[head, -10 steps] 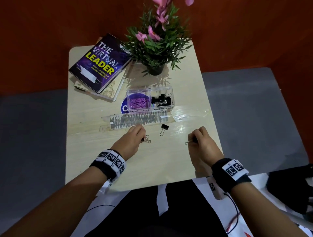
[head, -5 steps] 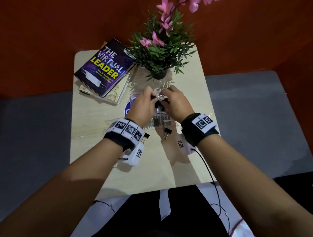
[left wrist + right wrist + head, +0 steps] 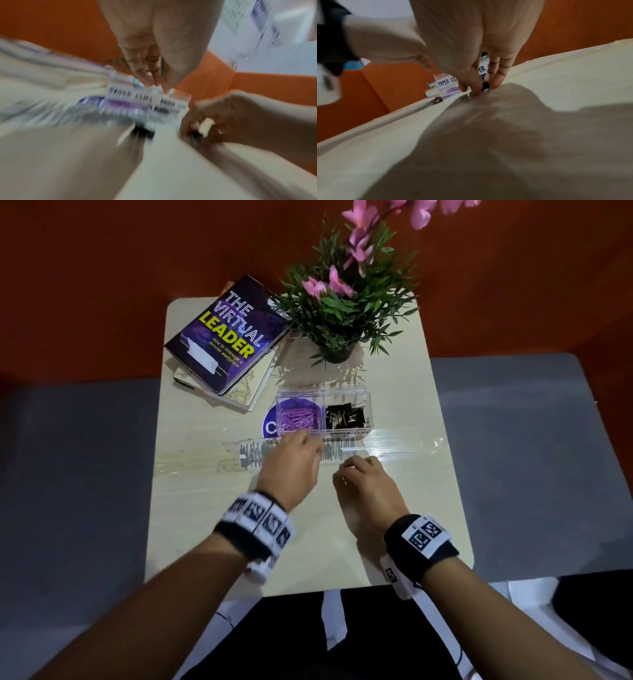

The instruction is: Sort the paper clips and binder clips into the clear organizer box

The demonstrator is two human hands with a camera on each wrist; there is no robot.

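The clear organizer box (image 3: 346,392) stands mid-table, with purple paper clips (image 3: 297,417) in its left compartment and black binder clips (image 3: 344,416) in its right. My left hand (image 3: 305,440) hovers just in front of the box with relaxed fingers and nothing visible in them; the left wrist view is blurred. A loose black binder clip (image 3: 142,131) lies on the table below the left hand. My right hand (image 3: 349,470) is down on the table to the right. In the right wrist view its fingertips (image 3: 476,90) pinch another black binder clip (image 3: 485,85).
A purple book (image 3: 226,335) lies on a second book at the back left. A potted plant with pink flowers (image 3: 342,302) stands behind the box. A clear strip with black marks (image 3: 260,455) lies across the table (image 3: 205,525), and a blue round sticker (image 3: 270,426) sits beside the box.
Half a second ago both hands were together over the organizer box. They have since drawn back toward me to the table in front of it, the right hand coming down onto a loose binder clip.
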